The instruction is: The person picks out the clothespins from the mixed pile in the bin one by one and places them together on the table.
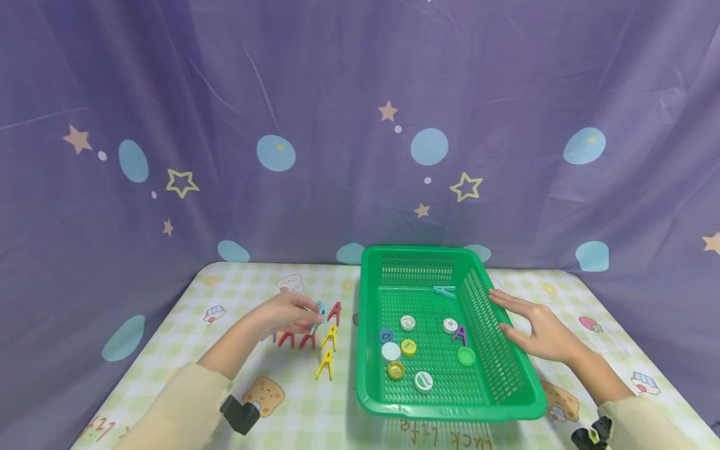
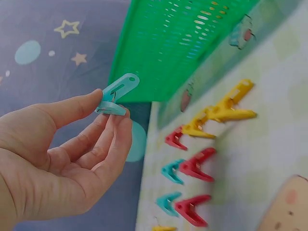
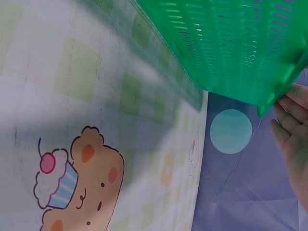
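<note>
My left hand (image 1: 284, 314) pinches a light blue clothespin (image 2: 120, 90) between thumb and fingertips, above the tabletop to the left of the green basket (image 1: 450, 411). Beneath and beside that hand lie red clothespins (image 1: 334, 312), yellow clothespins (image 1: 325, 364) and, in the left wrist view, teal clothespins (image 2: 168, 204). My right hand (image 1: 534, 328) rests its extended fingers against the basket's right rim; in the right wrist view the fingers (image 3: 288, 113) touch that edge. Inside the basket are a light blue clothespin (image 1: 444, 291), a purple clothespin (image 1: 460, 335) and several round caps (image 1: 424, 381).
A checked cloth with cartoon prints covers the table (image 1: 214, 356). Behind it hangs a purple curtain (image 1: 337, 206) with stars and blue ovals. The basket's raised walls stand between my two hands.
</note>
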Available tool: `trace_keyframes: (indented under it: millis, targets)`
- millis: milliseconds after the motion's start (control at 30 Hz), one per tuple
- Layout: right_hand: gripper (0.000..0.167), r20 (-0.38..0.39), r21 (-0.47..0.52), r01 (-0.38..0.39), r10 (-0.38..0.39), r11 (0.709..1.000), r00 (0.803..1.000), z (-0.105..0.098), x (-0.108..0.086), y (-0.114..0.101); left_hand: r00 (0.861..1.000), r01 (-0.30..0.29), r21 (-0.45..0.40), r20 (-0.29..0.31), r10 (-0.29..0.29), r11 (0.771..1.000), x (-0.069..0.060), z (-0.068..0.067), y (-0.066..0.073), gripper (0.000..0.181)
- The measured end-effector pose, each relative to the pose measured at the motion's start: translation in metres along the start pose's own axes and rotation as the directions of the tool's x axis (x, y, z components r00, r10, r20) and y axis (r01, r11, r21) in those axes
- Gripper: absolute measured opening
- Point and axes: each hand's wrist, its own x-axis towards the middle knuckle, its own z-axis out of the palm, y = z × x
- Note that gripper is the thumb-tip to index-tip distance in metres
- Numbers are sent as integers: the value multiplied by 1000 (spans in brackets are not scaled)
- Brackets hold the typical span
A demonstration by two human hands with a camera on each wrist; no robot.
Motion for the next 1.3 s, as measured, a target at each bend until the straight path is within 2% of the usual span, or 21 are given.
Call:
trace_keyframes:
  millis: [100,333,567,767,1000,1300]
  targets:
    - [55,-1,0,-4,4,1000,1000,0,0,0,1000,10,19,-4,-10,1000,-2,-1,-11,50]
    - [56,-10,-2,-10,10,1000,1000,0,0,0,999,46,-87,-13,-48,995,-8,0,-36,48]
    - [59,-10,-47,-50,49,998,999,-1,-1,-1,994,101,-27,-44,-102,995,-6,1,-53,44]
    - [59,-16,-32,-40,39,999,999,0,0,-1,985,155,21,-81,-153,988,-5,10,-64,36]
    - [58,-17,-31,-43,42,999,999,1,-1,0,978,182,8,-101,-180,983,-1,20,-70,32]
    - [58,-9,-29,-59,59,998,998,2,-2,0,975,163,97,-167,-145,982,-4,26,-69,29]
